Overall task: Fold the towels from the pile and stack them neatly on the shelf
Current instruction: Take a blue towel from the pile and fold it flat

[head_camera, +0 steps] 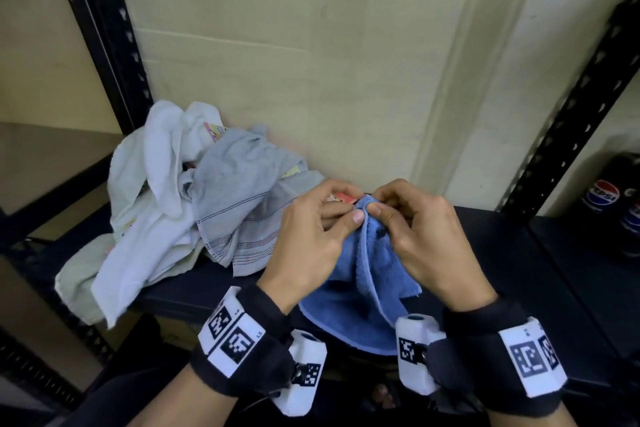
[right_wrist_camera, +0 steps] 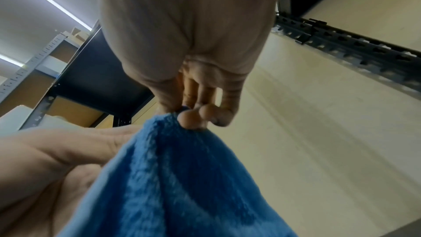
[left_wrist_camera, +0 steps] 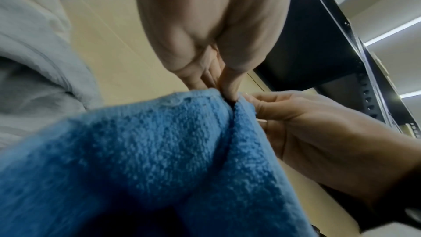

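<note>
A blue terry towel (head_camera: 363,288) hangs from both my hands above the front of the dark shelf (head_camera: 502,253). My left hand (head_camera: 351,213) pinches its top edge between thumb and fingers. Right beside it, my right hand (head_camera: 375,206) pinches the same bunched edge, the two hands almost touching. The left wrist view has the blue towel (left_wrist_camera: 159,150) filling the lower frame, with my left fingers (left_wrist_camera: 227,86) on its edge. In the right wrist view my right fingertips (right_wrist_camera: 191,118) clamp the blue towel (right_wrist_camera: 170,177). A pile of white and grey towels (head_camera: 194,198) lies on the shelf to the left.
Black slotted uprights (head_camera: 104,35) frame the shelf on the left and right (head_camera: 568,125). A cream wall panel (head_camera: 311,62) closes the back. Cola bottles (head_camera: 609,198) stand on the neighbouring shelf at the far right. Bare shelf surface lies right of my hands.
</note>
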